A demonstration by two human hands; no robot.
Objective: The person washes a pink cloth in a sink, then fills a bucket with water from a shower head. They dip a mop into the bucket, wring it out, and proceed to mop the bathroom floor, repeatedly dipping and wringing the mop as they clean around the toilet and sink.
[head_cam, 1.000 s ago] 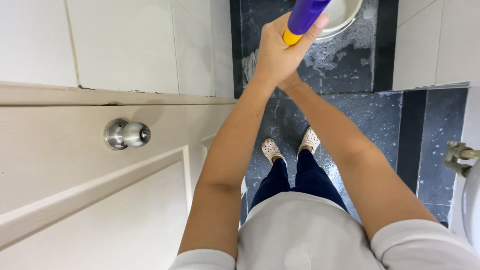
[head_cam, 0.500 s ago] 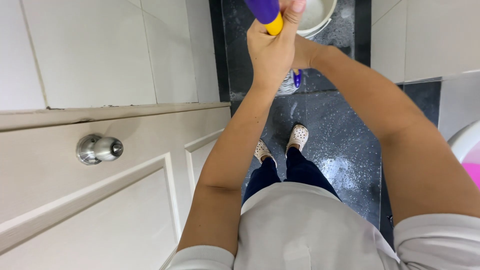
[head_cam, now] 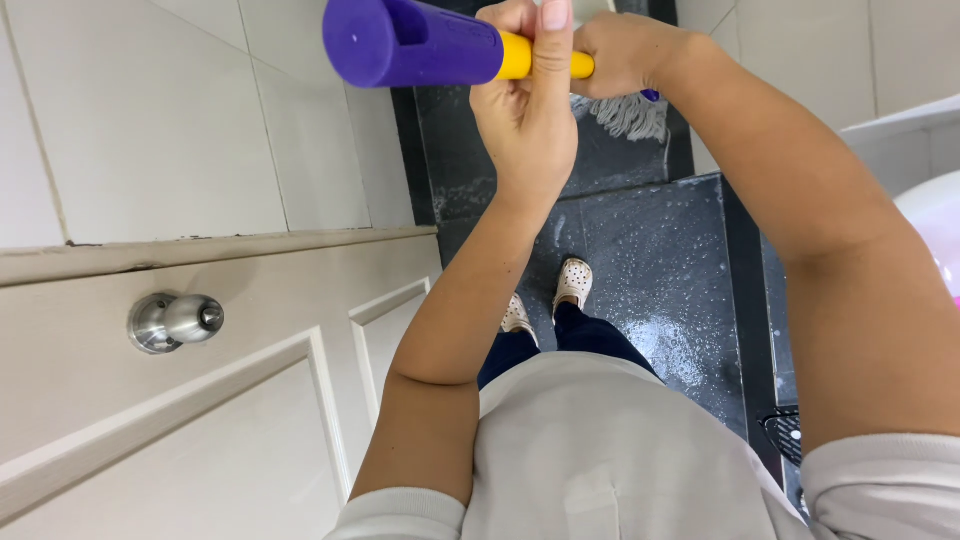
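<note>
I see the left hand [head_cam: 528,110] wrapped fully around the yellow mop handle [head_cam: 540,65] just below its purple end cap [head_cam: 410,42]; the right hand [head_cam: 625,50] clamps the same shaft beside it. The mop head [head_cam: 625,115] rests on the wet dark floor [head_cam: 660,280]. A door [head_cam: 180,400] with a metal knob [head_cam: 175,320] stands close at left.

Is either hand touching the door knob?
No. Both the left hand and the right hand grip the yellow mop handle near its purple end, well away from the metal door knob.
</note>
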